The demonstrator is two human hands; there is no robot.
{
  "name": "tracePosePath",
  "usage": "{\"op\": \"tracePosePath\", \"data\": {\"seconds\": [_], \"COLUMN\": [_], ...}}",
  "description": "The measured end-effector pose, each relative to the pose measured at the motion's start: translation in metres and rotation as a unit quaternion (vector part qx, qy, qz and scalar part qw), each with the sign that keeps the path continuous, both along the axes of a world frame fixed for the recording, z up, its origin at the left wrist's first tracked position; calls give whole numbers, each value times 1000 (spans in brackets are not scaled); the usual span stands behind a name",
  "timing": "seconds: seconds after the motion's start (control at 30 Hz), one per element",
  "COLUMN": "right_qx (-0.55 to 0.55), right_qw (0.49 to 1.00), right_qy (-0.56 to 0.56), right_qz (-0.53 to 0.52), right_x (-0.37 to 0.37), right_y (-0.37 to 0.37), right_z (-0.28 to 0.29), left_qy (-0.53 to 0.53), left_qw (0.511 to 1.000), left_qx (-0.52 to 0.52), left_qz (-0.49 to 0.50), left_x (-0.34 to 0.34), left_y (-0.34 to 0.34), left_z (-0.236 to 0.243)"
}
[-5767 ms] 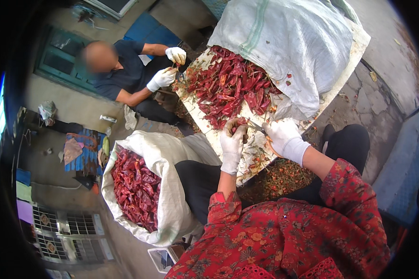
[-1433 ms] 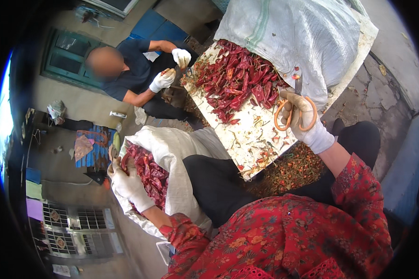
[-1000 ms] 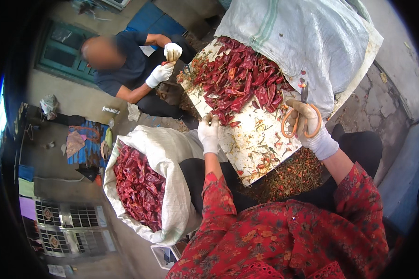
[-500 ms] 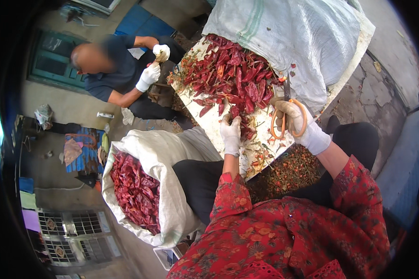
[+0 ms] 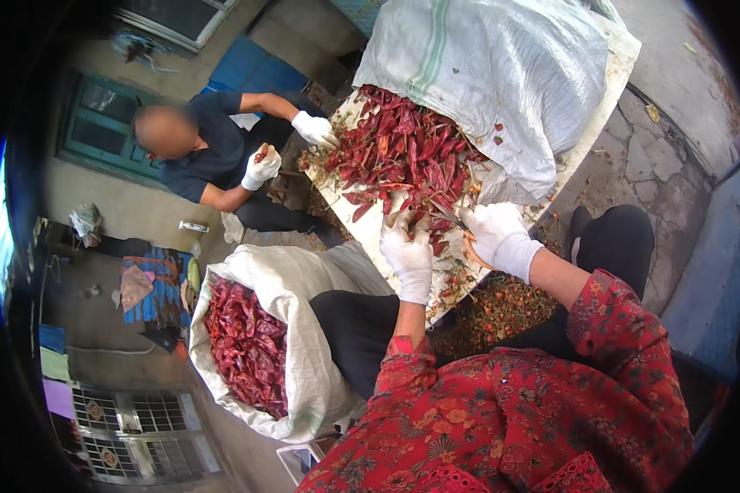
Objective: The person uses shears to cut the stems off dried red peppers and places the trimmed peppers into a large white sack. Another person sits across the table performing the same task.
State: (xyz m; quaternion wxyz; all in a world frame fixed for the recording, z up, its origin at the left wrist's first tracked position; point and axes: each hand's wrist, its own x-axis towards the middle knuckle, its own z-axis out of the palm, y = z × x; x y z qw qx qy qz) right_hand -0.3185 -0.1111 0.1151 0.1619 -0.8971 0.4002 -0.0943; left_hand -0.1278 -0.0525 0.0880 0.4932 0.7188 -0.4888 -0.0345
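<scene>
My right hand (image 5: 500, 237), in a white work glove, grips scissors (image 5: 476, 251) with orange handles. Their blades point left, toward the fingertips of my left hand (image 5: 408, 259). That hand, gloved too and dark at the fingertips, is closed on a dried red chili pepper, mostly hidden by the fingers. Just beyond both hands, a heap of dried red chili peppers (image 5: 411, 140) covers part of a pale board (image 5: 368, 225). Chili stems and bits (image 5: 455, 285) lie on the board's near corner.
A white woven sack (image 5: 489, 74) covers the board's far right. An open white sack (image 5: 308, 337) full of dried chilies (image 5: 247, 349) stands at my left. Across the board sits a co-worker (image 5: 214, 148) in white gloves. Cut scraps (image 5: 510, 316) cover the ground below the board.
My right hand has turned and moved left, bringing the scissors' blades down to my left hand. The co-worker's hands have separated, one now reaching to the heap. The whole view has shifted slightly.
</scene>
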Motion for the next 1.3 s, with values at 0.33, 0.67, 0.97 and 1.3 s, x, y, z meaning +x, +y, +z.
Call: {"op": "tracePosePath", "data": {"seconds": [0.33, 0.67, 0.97, 1.3], "right_qx": [-95, 9, 659, 538], "right_qw": [992, 996, 604, 373], "right_qy": [-79, -82, -431, -750], "right_qz": [-7, 27, 121, -90], "right_x": [-7, -4, -15, -26], "right_y": [-5, -3, 2, -44], "right_z": [-10, 1, 18, 23], "left_qy": [-232, -251, 340, 465], "left_qw": [972, 960, 932, 879], "left_qx": [26, 121, -49, -5], "left_qz": [20, 9, -111, -110], "left_x": [-15, -17, -12, 15], "left_y": [8, 12, 11, 9], "left_z": [21, 34, -7, 12]}}
